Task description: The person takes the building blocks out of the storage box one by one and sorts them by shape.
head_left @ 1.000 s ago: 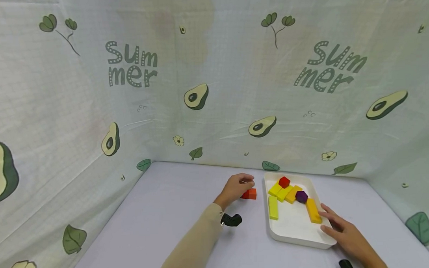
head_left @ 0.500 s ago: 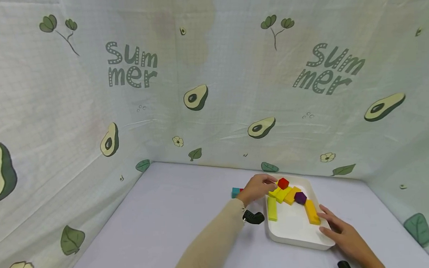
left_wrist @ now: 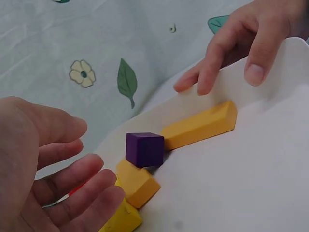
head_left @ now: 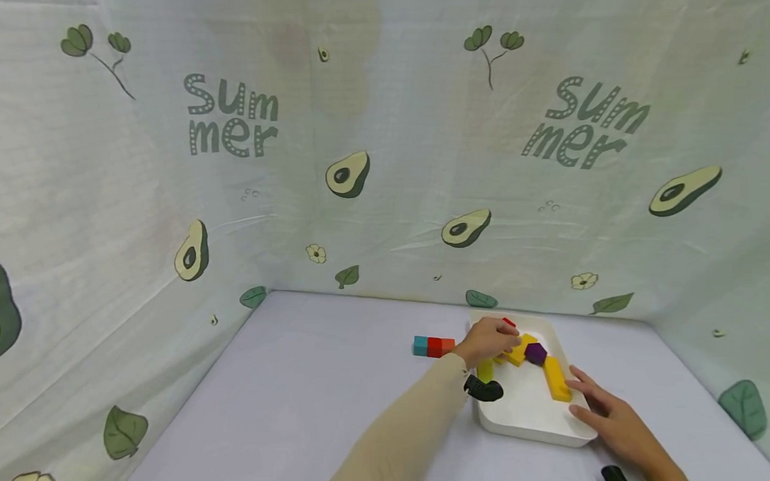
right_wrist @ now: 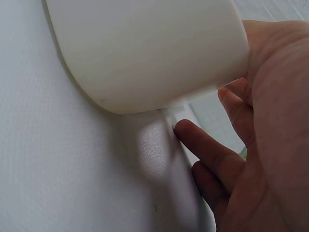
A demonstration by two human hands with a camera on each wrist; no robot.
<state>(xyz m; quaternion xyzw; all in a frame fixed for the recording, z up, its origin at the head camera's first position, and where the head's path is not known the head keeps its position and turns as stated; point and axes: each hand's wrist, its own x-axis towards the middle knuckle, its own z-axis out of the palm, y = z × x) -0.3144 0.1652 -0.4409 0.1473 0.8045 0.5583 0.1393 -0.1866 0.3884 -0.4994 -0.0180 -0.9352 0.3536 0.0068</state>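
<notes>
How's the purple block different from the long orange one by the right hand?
Color: the purple block is dark; the long orange block is bright. Shape: the purple block is chunky; the long orange block is stretched out. Place: the long orange block is nearer the right hand than the purple block. Both are inside the white tray.

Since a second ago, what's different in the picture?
The left hand, looking empty, moved right, from the red blocks to over the tray, so the blue block shows now. The right hand stayed at the tray's edge; the purple block stayed inside.
</notes>
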